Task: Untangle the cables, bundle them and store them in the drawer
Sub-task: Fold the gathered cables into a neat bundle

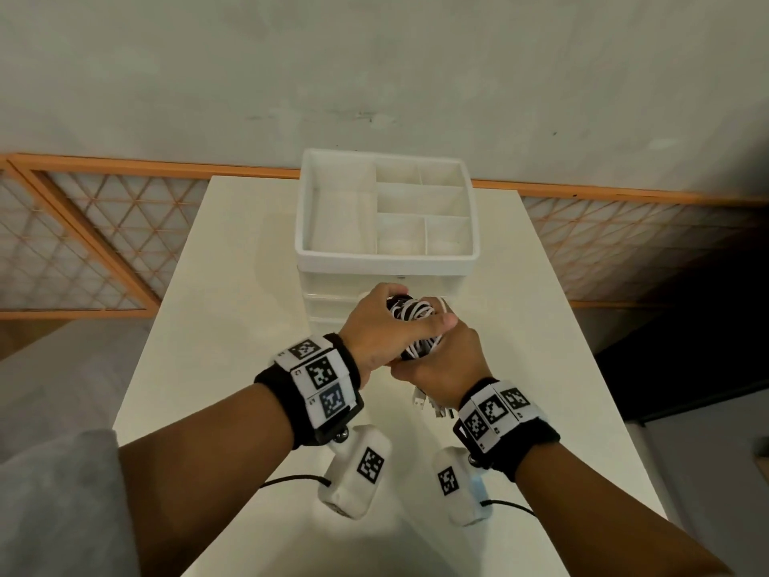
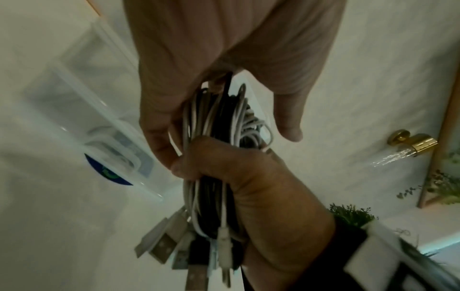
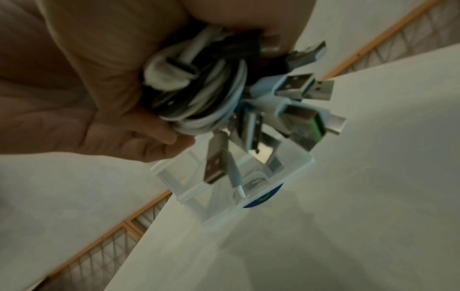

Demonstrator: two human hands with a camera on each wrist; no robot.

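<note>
Both hands hold one coiled bundle of white and black cables (image 1: 410, 312) just above the white table (image 1: 233, 285), in front of the drawer unit (image 1: 387, 260). My left hand (image 1: 374, 322) curls over the top of the coil; in the left wrist view the loops of the cable bundle (image 2: 224, 118) pass between its fingers and thumb. My right hand (image 1: 441, 356) grips the bundle's lower part in a fist (image 2: 224, 169). Several USB plugs (image 3: 298, 88) stick out below the right hand (image 3: 112, 78). The unit's clear drawers (image 1: 333, 301) look closed.
The unit's top is a white divided tray (image 1: 316, 226) with nothing in it. A grey wall and an orange lattice rail (image 1: 83, 243) stand behind the table. A gold door handle (image 2: 413, 141) and green plants (image 2: 348, 214) show in the left wrist view.
</note>
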